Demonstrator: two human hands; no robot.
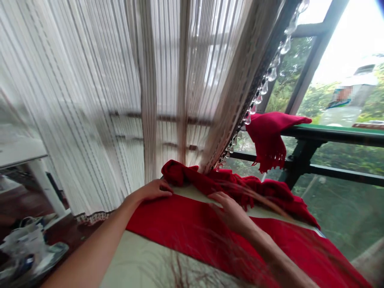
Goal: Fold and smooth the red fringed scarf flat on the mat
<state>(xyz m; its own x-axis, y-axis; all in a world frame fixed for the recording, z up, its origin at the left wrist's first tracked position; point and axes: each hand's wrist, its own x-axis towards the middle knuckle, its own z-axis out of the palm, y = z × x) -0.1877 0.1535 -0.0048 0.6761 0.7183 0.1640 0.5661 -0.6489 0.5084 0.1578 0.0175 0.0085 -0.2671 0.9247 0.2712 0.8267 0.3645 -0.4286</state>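
A long red cloth (186,218) lies spread over a pale green surface (156,256), running from centre left to the lower right. My left hand (156,189) rests at its far left corner, with the fingers bent together at the edge; whether they pinch the fabric is hard to tell. On the cloth's far edge lies my right hand (229,208), its fingers apart and reaching toward the left. Behind both hands a bunched red cloth (240,184) is heaped along the surface's far edge. Strands of hair blur part of the foreground.
A striped sheer curtain (90,100) with a beaded edge hangs behind the surface. Another red fringed cloth (270,136) drapes over a dark rail (342,136) at the right, where a bottle (348,96) stands. Plastic bags (27,248) lie at the lower left beside a white table (21,150).
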